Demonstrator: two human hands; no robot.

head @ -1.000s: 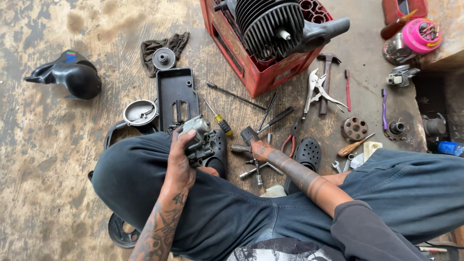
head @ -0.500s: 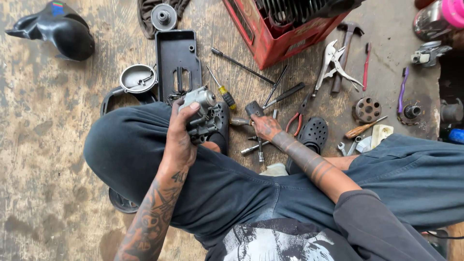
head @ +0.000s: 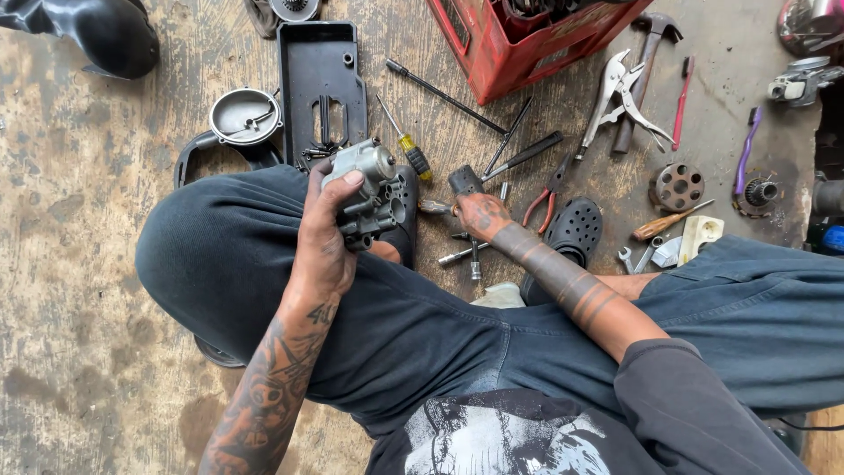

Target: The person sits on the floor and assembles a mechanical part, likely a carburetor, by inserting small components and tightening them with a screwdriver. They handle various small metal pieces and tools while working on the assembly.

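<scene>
L hand grips carburetor over knee; R hand closed on black tool handle on floor w/ screwdriver, pliers, locking pliers, red crate nearby

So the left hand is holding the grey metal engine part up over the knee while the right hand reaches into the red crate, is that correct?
Not quite: the head view shows the right hand down among the tools on the floor, not in the red crate. The left hand does hold the grey metal engine part over the knee.
</scene>
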